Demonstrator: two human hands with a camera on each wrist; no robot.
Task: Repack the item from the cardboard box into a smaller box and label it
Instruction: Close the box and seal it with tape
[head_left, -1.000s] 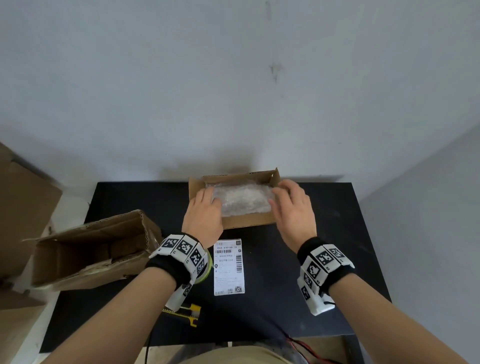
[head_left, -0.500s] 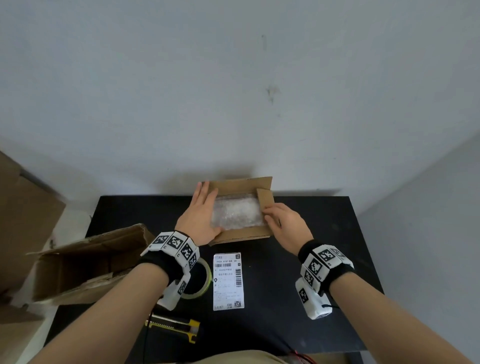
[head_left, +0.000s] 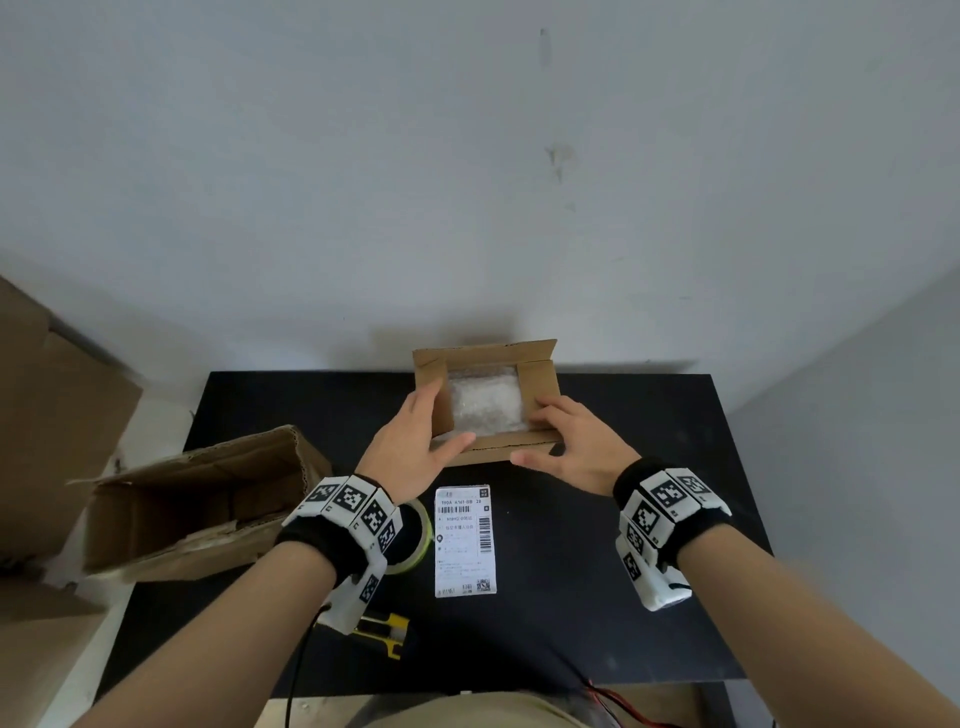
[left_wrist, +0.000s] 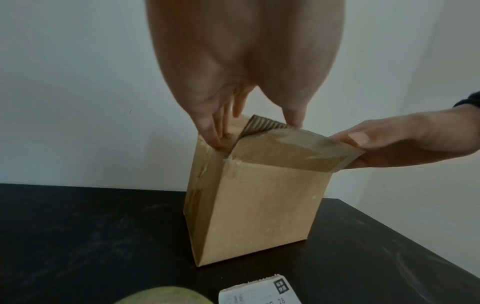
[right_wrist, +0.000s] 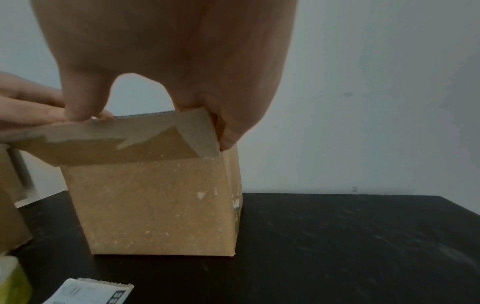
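Observation:
The small cardboard box (head_left: 540, 382) stands at the back middle of the black table (head_left: 649, 467). Inside it lies the bubble-wrapped item (head_left: 485, 405), showing between the two side flaps folded inward. My left hand (head_left: 410, 447) lays straight fingers on the left flap, its thumb against the near flap (left_wrist: 280, 150). My right hand (head_left: 571, 441) presses its fingers on the right flap, and its thumb (right_wrist: 78, 111) pushes the near flap's edge. The far flap stands upright. The white shipping label (head_left: 464, 540) lies flat just in front of the box.
The larger open cardboard box (head_left: 197, 499) lies on its side at the table's left edge. A tape roll (head_left: 418, 535) sits half hidden under my left wrist. A yellow utility knife (head_left: 384, 629) lies near the front edge. More cardboard (head_left: 52, 415) stands at far left.
Both side flaps have been folded down over the item. My hands have slid toward the near side, and their thumbs now bear on the near flap.

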